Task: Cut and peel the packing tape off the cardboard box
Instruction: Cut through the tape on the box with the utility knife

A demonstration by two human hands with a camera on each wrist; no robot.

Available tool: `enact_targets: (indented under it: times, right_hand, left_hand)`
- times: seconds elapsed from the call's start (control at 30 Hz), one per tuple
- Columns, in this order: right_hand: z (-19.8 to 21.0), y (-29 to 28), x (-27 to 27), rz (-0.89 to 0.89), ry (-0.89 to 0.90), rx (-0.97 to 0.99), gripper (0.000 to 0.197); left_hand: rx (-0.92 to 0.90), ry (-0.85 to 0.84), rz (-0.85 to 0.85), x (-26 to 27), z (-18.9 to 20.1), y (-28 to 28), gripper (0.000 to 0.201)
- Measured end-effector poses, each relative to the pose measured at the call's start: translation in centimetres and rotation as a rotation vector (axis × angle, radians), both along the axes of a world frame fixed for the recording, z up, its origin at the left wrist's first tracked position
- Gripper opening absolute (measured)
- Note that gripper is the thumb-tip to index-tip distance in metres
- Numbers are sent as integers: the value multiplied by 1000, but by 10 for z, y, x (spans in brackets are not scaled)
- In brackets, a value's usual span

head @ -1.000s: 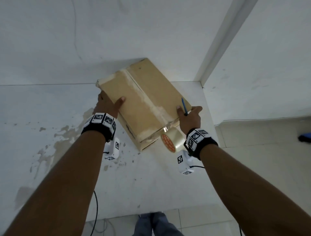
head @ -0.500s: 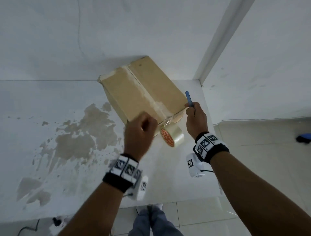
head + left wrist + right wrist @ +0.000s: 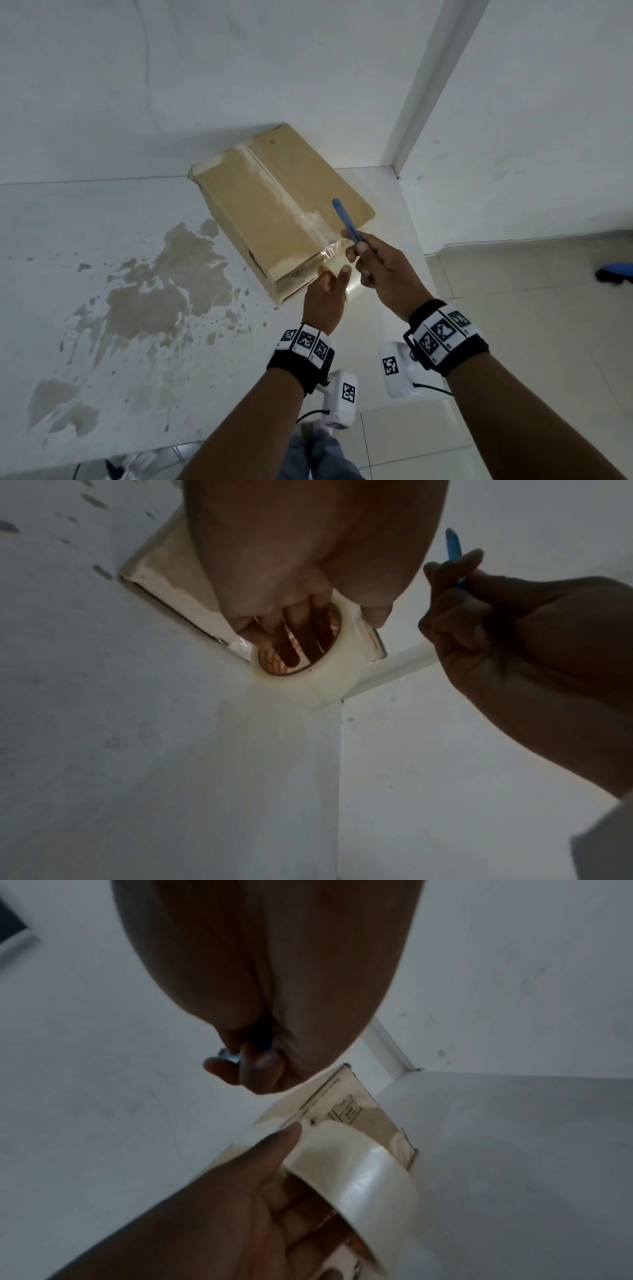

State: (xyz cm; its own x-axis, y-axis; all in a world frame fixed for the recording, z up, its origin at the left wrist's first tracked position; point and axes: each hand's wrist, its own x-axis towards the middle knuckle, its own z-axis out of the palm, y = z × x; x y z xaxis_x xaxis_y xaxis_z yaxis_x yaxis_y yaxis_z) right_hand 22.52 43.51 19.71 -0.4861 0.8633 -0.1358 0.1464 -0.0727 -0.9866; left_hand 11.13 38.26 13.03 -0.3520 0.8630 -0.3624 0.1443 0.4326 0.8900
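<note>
A brown cardboard box (image 3: 267, 212) lies on the white table with a strip of clear packing tape (image 3: 274, 192) along its middle seam. A roll of clear tape (image 3: 308, 666) hangs off the box's near end, still joined to the strip. My left hand (image 3: 329, 291) grips the roll, fingers through its core and thumb on the outside (image 3: 284, 1139). My right hand (image 3: 373, 260) holds a blue cutter (image 3: 346, 221) just right of the roll, its tip raised over the box top. The cutter (image 3: 453, 545) shows above the right fist in the left wrist view.
The white table (image 3: 102, 342) carries a large brownish stain (image 3: 157, 291) to the left of the box. A white wall and a corner post (image 3: 421, 96) stand behind. The table's right edge drops to a tiled floor (image 3: 531, 325) with a blue object (image 3: 616, 272).
My left hand left the box's left side, crossed to the near end and took hold of the tape roll. My right hand lifted the cutter off the box's right edge.
</note>
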Motion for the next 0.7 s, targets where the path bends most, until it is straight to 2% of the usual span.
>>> enact_targets:
  times: [0.1,0.2,0.37,0.47,0.57,0.7]
  right_hand:
    - [-5,-3,1,-129,-15,9,28]
    - [-9,-4,3,-217,-30,0,31]
    - [-10,3,15,-281,-156,98,34]
    - [-8,13,24,-256,-251,200,29]
    - [-4,26,35,-176,-374,320,14]
    - [5,41,50,-20,-614,503,19]
  left_hand:
    - [4,-11,4,3,-5,4,60]
    - [6,-31,4,5,-6,6,49]
    - [0,-10,-3,3,-11,7,54]
    - [-15,-73,38,3,-15,11,57]
    - [-20,-103,55,3,-19,14,57]
    - [-15,-112,45,4,-24,12,63]
